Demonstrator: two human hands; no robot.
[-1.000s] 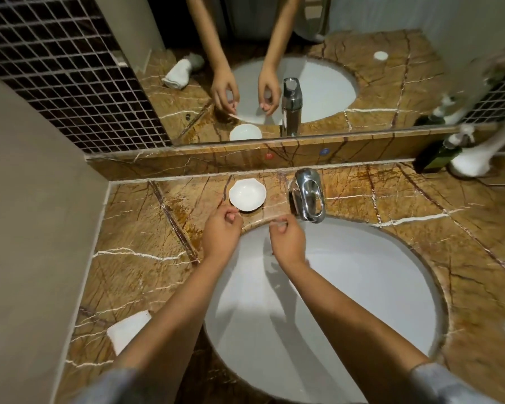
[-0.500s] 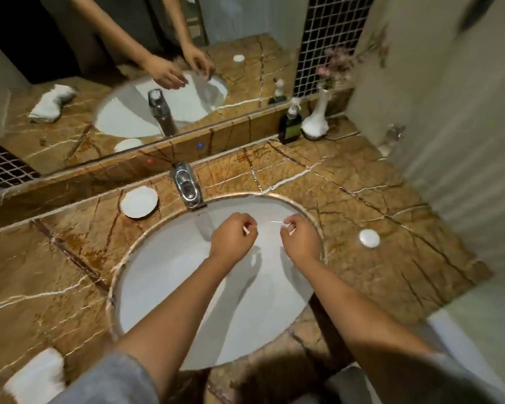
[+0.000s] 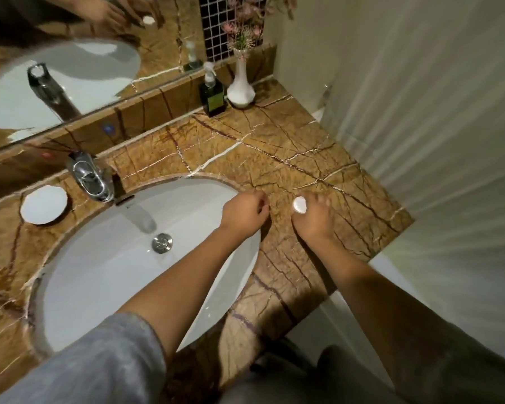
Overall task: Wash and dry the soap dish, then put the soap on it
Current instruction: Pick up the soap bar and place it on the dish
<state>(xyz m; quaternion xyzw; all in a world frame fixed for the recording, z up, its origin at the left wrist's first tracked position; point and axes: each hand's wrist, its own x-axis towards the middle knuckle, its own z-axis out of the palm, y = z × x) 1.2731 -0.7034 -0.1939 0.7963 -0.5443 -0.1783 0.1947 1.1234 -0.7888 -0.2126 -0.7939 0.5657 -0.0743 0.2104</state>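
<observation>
The white round soap dish sits empty on the brown marble counter, left of the tap. The small round white soap lies on the counter right of the basin. My right hand is on it, thumb and fingers closed around it. My left hand hovers over the basin's right rim, just left of the soap, with its fingers curled shut. I cannot see anything inside that fist.
The white basin with a chrome drain plug fills the middle, below the chrome tap. A green pump bottle and a white vase with flowers stand at the back. The counter ends close on the right.
My view has swung right. Both hands moved from over the basin to its right rim and the counter. My right hand has come down on the soap.
</observation>
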